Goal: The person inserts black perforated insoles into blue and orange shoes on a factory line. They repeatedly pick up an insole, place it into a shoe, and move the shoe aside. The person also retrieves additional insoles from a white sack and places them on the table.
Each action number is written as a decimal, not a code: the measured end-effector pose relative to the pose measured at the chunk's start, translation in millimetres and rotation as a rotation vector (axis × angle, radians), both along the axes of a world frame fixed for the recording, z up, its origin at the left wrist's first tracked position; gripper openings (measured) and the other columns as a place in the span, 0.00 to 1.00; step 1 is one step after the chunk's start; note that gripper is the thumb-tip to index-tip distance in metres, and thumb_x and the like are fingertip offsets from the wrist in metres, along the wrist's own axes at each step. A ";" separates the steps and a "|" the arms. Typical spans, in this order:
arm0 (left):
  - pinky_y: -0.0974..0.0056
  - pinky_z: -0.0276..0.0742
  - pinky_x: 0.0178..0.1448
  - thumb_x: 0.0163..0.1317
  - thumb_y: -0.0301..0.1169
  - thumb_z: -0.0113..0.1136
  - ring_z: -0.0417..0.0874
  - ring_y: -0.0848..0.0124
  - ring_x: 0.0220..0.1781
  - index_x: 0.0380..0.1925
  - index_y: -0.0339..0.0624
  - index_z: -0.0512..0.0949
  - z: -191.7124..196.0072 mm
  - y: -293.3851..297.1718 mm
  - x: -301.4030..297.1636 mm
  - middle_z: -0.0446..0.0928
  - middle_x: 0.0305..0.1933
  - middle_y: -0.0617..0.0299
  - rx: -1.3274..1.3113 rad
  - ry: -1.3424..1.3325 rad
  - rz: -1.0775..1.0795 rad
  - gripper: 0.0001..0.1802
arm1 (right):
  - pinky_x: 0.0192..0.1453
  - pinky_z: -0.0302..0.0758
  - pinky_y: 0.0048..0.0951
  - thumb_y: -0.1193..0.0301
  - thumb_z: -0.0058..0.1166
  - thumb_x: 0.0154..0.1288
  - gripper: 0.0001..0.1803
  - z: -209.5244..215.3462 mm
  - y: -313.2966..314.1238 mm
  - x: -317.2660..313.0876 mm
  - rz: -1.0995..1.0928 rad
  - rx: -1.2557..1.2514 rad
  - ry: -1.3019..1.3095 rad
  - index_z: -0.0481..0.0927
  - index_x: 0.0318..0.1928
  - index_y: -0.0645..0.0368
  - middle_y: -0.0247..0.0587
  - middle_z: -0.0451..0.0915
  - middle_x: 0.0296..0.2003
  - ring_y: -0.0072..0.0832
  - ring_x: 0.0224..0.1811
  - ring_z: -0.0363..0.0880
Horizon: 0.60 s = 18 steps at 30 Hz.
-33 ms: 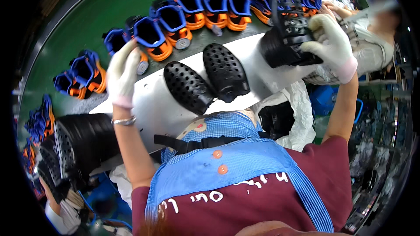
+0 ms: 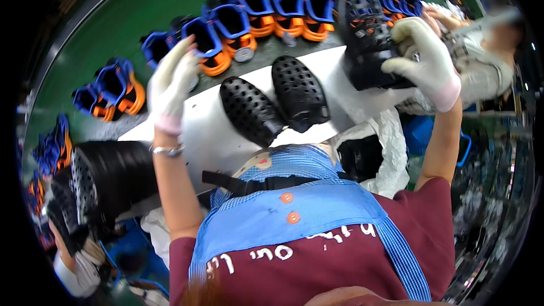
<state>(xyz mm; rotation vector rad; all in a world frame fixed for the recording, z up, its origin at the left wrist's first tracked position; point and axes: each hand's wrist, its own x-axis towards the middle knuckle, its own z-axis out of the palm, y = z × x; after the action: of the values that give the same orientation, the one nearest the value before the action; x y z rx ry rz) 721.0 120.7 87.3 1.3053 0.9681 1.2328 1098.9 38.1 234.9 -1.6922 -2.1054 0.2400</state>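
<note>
My left hand [image 2: 173,88], in a white glove with bare fingertips, is raised over the far edge of the white table [image 2: 204,130]. Its fingers are stretched out and hold nothing, close to the blue, black and orange shoes. At the right, my gloved right hand [image 2: 426,59] curls its thumb and fingers round the near end of a black perforated shoe insert [image 2: 362,17], which stands tilted up on a dark stack. Between my hands lie two more black perforated shoe inserts, the left one [image 2: 248,107] and the right one [image 2: 299,88], side by side with toes pointing away.
A curved row of shoes [image 2: 229,22] stands on the green surface [image 2: 164,0] beyond the table. More nested black inserts [image 2: 119,173] lie at the left end. A white plastic bag [image 2: 391,153] hangs near my right side. Other people are at the right [image 2: 481,59] and lower left [image 2: 79,272].
My left hand has moved a little to the right. The insert at my right hand now looks more upright and solid, and the view has shifted slightly.
</note>
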 end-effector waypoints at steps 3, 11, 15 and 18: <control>0.62 0.77 0.59 0.69 0.41 0.56 0.80 0.64 0.57 0.65 0.35 0.66 7.0 -4.5 18.7 0.78 0.56 0.51 -0.286 -0.623 -0.313 0.29 | 0.39 0.76 0.24 0.68 0.74 0.43 0.25 -9.9 30.2 -90.2 0.457 0.004 0.080 0.75 0.41 0.62 0.38 0.72 0.37 0.28 0.32 0.76; 0.63 0.85 0.44 0.66 0.38 0.56 0.84 0.67 0.39 0.42 0.43 0.76 -12.9 -9.5 -26.2 0.80 0.38 0.59 -0.251 -0.923 0.160 0.12 | 0.47 0.78 0.36 0.51 0.64 0.55 0.34 -67.8 80.3 -244.8 0.501 -0.261 0.129 0.76 0.51 0.69 0.56 0.82 0.36 0.45 0.40 0.83; 0.65 0.84 0.39 0.66 0.37 0.58 0.83 0.70 0.37 0.43 0.44 0.75 -22.8 2.3 -39.0 0.78 0.38 0.61 -0.136 -0.862 0.327 0.11 | 0.45 0.78 0.36 0.50 0.60 0.54 0.33 -84.1 94.1 -274.9 0.443 -0.430 0.136 0.76 0.43 0.72 0.59 0.81 0.33 0.44 0.37 0.83; 0.67 0.82 0.38 0.66 0.38 0.60 0.81 0.73 0.36 0.44 0.42 0.73 -29.2 13.5 -51.8 0.77 0.37 0.62 -0.110 -0.835 0.363 0.14 | 0.43 0.78 0.35 0.50 0.60 0.54 0.31 -88.9 102.9 -286.3 0.430 -0.463 0.174 0.76 0.40 0.72 0.58 0.81 0.32 0.43 0.36 0.83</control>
<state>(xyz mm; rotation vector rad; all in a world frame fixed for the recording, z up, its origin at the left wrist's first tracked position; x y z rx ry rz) 669.2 134.2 58.1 0.4290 0.6440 1.7636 812.5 141.1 146.0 -1.3471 -2.3779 1.0329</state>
